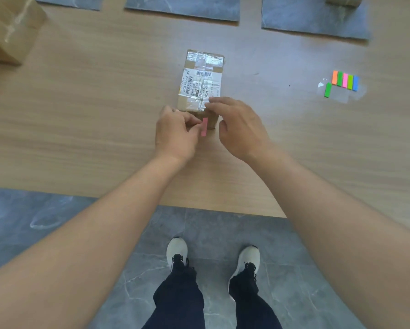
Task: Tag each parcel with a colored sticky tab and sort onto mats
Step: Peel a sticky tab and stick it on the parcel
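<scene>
Your forearms (109, 224) cross the near edge of the table (68, 143). Your left hand (177, 132) pinches a pink tab (204, 127) by its upper end, just in front of the near face of the parcel (202, 84), which lies mid-table. Your right hand (238, 125) rests relaxed fingers on the parcel's near top edge. Press down there so the box can't slide. Lay the sticky end on bare cardboard rather than glossy tape, then rub it flat. The spare tabs (345, 80) lie to the right, and the mats (315, 22) at the far side.
</scene>
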`<state>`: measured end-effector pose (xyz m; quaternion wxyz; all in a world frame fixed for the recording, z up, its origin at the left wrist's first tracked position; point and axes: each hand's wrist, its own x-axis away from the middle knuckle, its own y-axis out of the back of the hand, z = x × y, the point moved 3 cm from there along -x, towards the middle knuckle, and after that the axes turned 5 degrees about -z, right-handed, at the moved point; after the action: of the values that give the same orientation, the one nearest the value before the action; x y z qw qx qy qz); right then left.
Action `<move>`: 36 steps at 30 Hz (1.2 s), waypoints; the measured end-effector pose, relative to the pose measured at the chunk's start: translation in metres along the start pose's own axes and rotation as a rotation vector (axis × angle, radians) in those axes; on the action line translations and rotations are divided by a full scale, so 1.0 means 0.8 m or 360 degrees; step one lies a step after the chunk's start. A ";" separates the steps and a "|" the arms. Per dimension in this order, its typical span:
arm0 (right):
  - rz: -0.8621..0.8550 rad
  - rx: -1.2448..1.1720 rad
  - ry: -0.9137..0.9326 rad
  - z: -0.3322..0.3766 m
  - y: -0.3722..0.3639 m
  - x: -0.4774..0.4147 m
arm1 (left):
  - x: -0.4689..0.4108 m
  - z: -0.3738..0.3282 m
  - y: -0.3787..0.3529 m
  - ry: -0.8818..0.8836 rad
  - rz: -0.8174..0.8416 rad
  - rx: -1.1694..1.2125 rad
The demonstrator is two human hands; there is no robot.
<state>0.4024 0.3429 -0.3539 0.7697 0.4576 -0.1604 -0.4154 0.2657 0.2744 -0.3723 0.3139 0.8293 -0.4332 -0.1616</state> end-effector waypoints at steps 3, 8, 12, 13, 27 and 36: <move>-0.0054 -0.0062 0.0050 -0.005 -0.003 0.002 | -0.003 0.000 -0.006 0.0010 -0.0052 -0.0079; -0.0141 -0.0145 0.0082 -0.013 -0.007 -0.008 | -0.003 0.002 -0.012 0.0102 -0.0122 -0.0131; -0.0195 -0.0184 0.0105 -0.020 -0.014 -0.016 | -0.006 0.001 -0.015 0.0137 -0.0163 -0.0188; -0.0218 -0.0201 0.0109 -0.021 -0.017 -0.018 | -0.006 0.001 -0.016 0.0138 -0.0170 -0.0195; -0.0732 -0.0328 0.0076 -0.032 -0.054 -0.006 | -0.017 0.024 -0.002 0.0314 -0.0307 -0.0203; -0.0819 -0.0239 -0.0013 -0.023 -0.073 0.000 | -0.052 0.041 0.030 0.0551 -0.0245 0.0857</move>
<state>0.3853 0.3401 -0.4125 0.6699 0.4231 -0.0107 -0.6100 0.2095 0.2857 -0.3812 0.1393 0.9279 -0.3366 0.0790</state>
